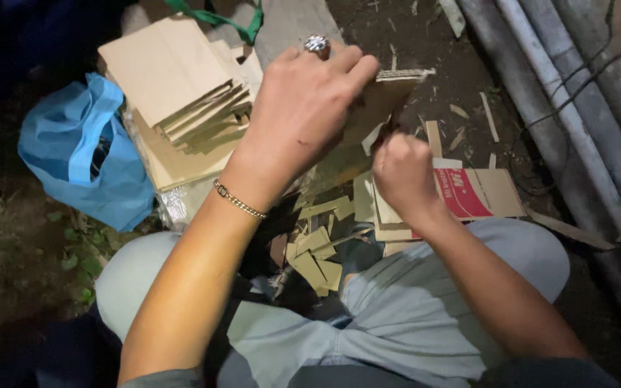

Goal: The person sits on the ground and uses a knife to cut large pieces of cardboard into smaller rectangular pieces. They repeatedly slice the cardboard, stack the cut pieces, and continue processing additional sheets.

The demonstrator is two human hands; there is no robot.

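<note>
My left hand, with a ring and a chain bracelet, grips the top of a brown corrugated cardboard piece held above my lap. My right hand is closed in a fist just below that piece, at its lower edge; what it grips is hidden, so I cannot tell whether it holds a tool. Small cut cardboard scraps lie between my knees.
A stack of cut cardboard sheets lies on the ground ahead, with a blue plastic bag to its left. A red and brown flattened box lies to the right. Grey pipes run along the right side. A green strap lies at the top.
</note>
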